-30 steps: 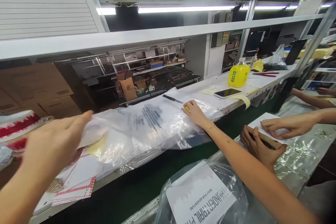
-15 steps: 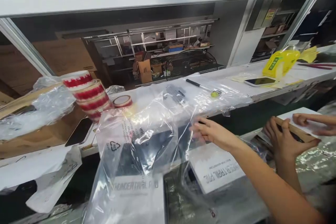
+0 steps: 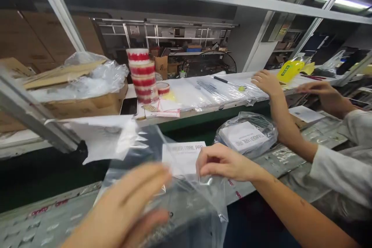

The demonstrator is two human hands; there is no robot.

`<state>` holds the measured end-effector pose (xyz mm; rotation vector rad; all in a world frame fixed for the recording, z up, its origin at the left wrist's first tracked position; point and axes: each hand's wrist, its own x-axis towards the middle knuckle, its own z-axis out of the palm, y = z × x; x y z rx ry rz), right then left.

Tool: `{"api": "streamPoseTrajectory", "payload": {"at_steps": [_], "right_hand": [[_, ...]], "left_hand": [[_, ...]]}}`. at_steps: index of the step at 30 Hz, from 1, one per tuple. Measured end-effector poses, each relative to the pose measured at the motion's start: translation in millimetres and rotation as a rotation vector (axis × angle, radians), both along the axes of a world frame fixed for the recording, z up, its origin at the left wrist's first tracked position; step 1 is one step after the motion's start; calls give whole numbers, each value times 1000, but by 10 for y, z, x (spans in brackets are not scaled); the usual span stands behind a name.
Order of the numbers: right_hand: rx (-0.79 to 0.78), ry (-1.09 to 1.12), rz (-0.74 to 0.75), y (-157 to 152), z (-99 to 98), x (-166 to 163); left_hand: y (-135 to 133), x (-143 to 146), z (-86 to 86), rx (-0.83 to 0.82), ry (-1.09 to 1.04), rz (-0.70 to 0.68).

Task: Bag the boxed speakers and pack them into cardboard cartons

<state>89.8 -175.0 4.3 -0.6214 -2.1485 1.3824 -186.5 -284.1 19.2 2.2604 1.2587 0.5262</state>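
My right hand pinches the top edge of a clear plastic bag low in the middle of the view. A white box printed THUNDERTRAIL PRO shows through the bag, just behind my fingers. My left hand is close to the camera in front of the bag's left side. It is smeared by motion, with fingers stretched forward and thumb below, so its hold on the bag is unclear. A second white box in a clear bag lies to the right on the silver work surface.
A co-worker in white sleeves reaches one hand onto the white shelf, the other hand hovering nearby. The shelf holds stacked red-and-white tape rolls, flat clear bags, a cardboard box and a yellow bottle. A green belt runs below.
The view swung left and down. My right hand drew back from the shelf to grip the bag's edge over the white box. My left hand came into view. The co-worker's hand reached up to the shelf.
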Motion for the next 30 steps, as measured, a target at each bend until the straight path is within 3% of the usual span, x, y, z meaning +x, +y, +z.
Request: {"api": "streamPoseTrajectory", "payload": {"at_steps": [1,2,4,6,8,11,14,17,20,23,27,30], "right_hand": [[90,-3,48,-123,-35,-63],[169,-5,82,-221,-62,-110],[278,-41,75,-360,-96,-145],[348,-143,-16,-470,-129,-103],[425,-282,-123,-604,-204,-12],[545,-440,-235,-886,-451,110],[720,-385,-330,-1182,-797,150],[830,-227,-447,-1362,-1088,166],[737,-124,-546,-1389,-1253,217],[599,-72,-520,-1329,-1329,277],[425,36,-488,-1247,-1358,311],[298,136,-409,-1199,-1361,325]], "left_hand": [[208,-44,113,122,-21,-16],[410,-63,206,145,-16,-39],[715,-55,299,-36,6,-259],[809,-35,254,-245,-9,-400],[718,-45,82,-329,-14,-411],[485,-100,-324,-274,37,-340],[334,-79,-757,-231,54,-311],[191,43,-1061,-202,-53,-265],[-7,156,-1179,-250,-385,-253],[-143,207,-1196,-528,-557,-338],[-107,239,-1247,-762,-100,-379],[-7,258,-1360,-835,212,-306]]}}
